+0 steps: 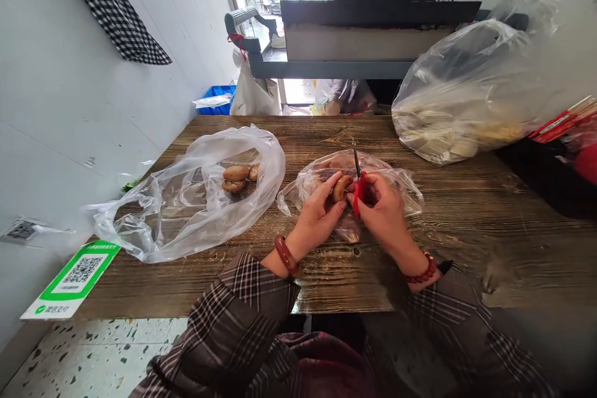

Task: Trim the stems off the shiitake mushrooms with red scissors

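Note:
Between the thumb and fingers of my left hand [319,208] is a brown mushroom [342,189], held over a clear plastic bag [305,181] on the table. My right hand [385,208] grips a pair of red-handled scissors [359,189] with the blades pointing up and away from me. The scissors are right beside the mushroom; whether they touch it I cannot tell. To the left, another open clear plastic bag [177,230] lies spread out with several brown mushrooms [236,173] inside.
A large clear bag of pale pieces [452,130] stands at the back right, near red-wrapped chopsticks [564,118] and a dark holder. A green QR-code card [74,277] sits at the table's left edge, by the white wall. A grey metal frame [326,69] is beyond the table.

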### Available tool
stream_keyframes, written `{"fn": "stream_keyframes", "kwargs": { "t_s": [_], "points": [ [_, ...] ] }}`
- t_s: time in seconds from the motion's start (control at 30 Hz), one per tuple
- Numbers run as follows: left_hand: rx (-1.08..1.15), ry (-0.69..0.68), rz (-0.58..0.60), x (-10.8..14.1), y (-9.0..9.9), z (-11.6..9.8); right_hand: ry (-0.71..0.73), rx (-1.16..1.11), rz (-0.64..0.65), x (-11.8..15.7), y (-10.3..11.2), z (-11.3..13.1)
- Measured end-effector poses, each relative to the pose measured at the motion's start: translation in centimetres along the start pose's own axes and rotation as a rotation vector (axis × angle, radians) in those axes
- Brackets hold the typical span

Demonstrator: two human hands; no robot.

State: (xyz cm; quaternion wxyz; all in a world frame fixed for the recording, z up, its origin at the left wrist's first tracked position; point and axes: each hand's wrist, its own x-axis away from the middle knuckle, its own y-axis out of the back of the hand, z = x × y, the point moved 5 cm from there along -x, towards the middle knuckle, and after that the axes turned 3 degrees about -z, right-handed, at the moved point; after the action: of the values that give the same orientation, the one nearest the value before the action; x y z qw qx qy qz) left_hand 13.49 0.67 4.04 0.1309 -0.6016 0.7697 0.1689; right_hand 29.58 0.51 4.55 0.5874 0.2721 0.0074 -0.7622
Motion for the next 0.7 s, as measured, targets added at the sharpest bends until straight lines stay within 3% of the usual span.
{"fn": "stream_keyframes", "kwargs": {
  "t_s": [0.27, 0.33, 0.53, 0.7],
  "points": [
    [-0.093, -0.090, 0.008, 0.1, -0.3, -0.7, 0.034, 0.110, -0.087, 0.3, -0.1, 1.0],
    [-0.051, -0.058, 0.001, 0.2, -0.4, -0.6, 0.005, 0.074, -0.098, 0.3, -0.3, 0.7],
    [0.291, 0.218, -0.032, 0.1, -0.1, 0.9, -0.062, -0.124, -0.104, -0.1, 0.4, 0.3],
    [0.283, 0.175, -0.110, -0.2, 1.4, -0.1, 0.063, 0.048, -0.091, -0.2, 1.4, 0.8]
  ]
}}
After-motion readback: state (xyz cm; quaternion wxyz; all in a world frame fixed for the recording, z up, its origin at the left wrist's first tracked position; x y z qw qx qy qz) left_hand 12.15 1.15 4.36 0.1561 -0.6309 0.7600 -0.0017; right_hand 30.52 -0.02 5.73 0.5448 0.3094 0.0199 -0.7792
